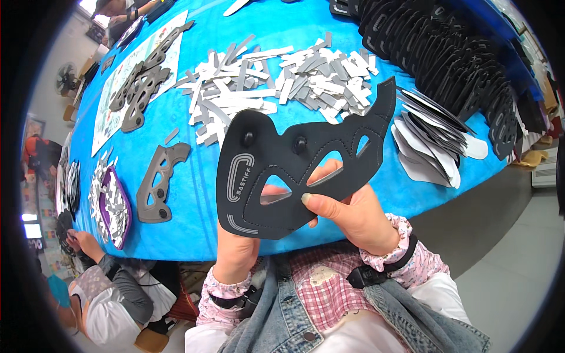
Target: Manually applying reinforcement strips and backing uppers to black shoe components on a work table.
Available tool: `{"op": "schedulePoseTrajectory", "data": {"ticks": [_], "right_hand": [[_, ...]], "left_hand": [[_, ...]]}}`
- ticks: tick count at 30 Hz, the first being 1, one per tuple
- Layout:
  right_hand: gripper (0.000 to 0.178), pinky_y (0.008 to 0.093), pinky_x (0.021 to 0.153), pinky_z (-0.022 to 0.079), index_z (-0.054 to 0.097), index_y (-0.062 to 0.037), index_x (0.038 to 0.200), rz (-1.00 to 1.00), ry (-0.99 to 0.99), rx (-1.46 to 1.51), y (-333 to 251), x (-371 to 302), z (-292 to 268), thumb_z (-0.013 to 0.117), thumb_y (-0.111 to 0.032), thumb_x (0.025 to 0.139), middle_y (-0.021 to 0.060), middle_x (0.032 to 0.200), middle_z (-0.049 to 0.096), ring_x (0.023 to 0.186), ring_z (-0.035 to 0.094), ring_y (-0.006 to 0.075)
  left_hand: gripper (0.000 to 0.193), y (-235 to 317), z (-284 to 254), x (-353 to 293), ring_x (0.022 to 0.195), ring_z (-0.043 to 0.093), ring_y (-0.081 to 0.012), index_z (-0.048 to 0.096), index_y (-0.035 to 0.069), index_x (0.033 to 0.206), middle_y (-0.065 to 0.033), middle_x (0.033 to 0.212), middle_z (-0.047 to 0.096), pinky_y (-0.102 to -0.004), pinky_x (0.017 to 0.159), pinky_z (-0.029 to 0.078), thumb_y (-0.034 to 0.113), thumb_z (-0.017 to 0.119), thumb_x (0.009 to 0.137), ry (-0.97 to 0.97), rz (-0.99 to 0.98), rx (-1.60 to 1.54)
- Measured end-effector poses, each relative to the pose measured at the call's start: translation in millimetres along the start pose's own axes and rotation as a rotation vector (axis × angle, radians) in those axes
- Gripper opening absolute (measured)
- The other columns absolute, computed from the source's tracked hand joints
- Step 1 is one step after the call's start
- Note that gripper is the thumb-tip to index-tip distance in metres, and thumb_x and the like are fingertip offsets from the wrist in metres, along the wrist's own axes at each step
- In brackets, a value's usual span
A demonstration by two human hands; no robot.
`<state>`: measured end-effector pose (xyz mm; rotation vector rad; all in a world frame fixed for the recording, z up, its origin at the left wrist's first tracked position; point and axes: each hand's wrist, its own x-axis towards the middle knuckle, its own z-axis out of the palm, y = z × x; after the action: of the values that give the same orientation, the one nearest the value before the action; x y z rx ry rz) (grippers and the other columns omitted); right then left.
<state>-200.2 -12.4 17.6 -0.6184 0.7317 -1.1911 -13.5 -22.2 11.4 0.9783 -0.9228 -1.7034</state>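
Left hand point(235, 250): grip clamped on black cut-out panel point(294, 162), lower end.
Right hand point(353, 215): grip pinching its middle.
Panel: above tabletop point(194, 194) near edge.

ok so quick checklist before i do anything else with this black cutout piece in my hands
1. Both hands on the piece: ok. The left hand holds the black cutout piece from below and behind, and the right hand pinches its lower edge.
2. Piece clear of the table: ok, it is lifted above the blue table.
3. Two studs on the piece: ok, both show.
4. White strips within reach: cannot tell.
5. Back side of the piece: cannot tell, hidden.
6. Neighbour's hand at lower left clear of yours: ok.
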Motion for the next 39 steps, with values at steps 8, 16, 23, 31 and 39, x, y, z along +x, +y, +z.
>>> {"op": "schedulePoseTrajectory", "data": {"ticks": [8,16,23,31,39], "right_hand": [[0.017,0.0295,0.059,0.053,0.054,-0.0010,0.093,-0.086,0.042,-0.116,-2.6,0.2,-3.7,0.067,-0.010,0.087,0.0117,0.082,0.064,0.068,0.065,0.0195],[0.016,0.0295,0.057,0.053,0.054,0.0003,0.092,-0.126,0.082,-0.121,-6.6,-2.0,-2.3,0.064,-0.011,0.088,0.0124,0.077,0.064,0.064,0.064,0.0196],[0.015,0.0282,0.056,0.052,0.053,0.0006,0.092,-0.128,0.050,-0.097,-7.8,-4.2,-3.5,0.063,-0.012,0.090,0.0116,0.078,0.064,0.063,0.063,0.0183],[0.016,0.0270,0.053,0.051,0.054,0.0006,0.090,-0.121,0.091,-0.058,-9.2,-5.8,2.0,0.063,-0.012,0.090,0.0110,0.077,0.063,0.062,0.063,0.0170],[0.018,0.0237,0.054,0.051,0.064,0.0023,0.095,-0.155,0.087,-0.073,-6.2,-6.4,-2.9,0.065,-0.014,0.089,0.0077,0.083,0.068,0.067,0.063,0.0119]], "left_hand": [[0.030,-0.4,10.1,2.6,0.088,0.063,-0.0146,0.058,0.001,0.108,-0.0082,0.097,0.064,-0.0271,0.076,0.051,0.007,0.070,0.081,0.001,0.120,-0.075],[0.035,-1.1,13.1,-1.7,0.088,0.063,-0.0124,0.057,0.002,0.113,-0.0054,0.100,0.064,-0.0240,0.076,0.052,-0.001,0.068,0.080,0.111,0.127,-0.141],[0.037,-3.2,12.2,-5.8,0.090,0.062,-0.0107,0.056,0.002,0.114,-0.0037,0.105,0.063,-0.0225,0.077,0.052,-0.004,0.068,0.079,0.094,0.138,-0.138],[0.056,-1.2,19.6,-5.8,0.099,0.060,-0.0120,0.044,0.000,0.124,-0.0075,0.113,0.059,-0.0249,0.085,0.049,-0.002,0.073,0.076,0.181,0.400,0.196],[0.065,-5.6,20.2,-3.6,0.104,0.058,-0.0132,0.037,0.000,0.129,-0.0088,0.118,0.057,-0.0253,0.088,0.048,-0.001,0.074,0.076,0.178,0.404,0.178]]}}
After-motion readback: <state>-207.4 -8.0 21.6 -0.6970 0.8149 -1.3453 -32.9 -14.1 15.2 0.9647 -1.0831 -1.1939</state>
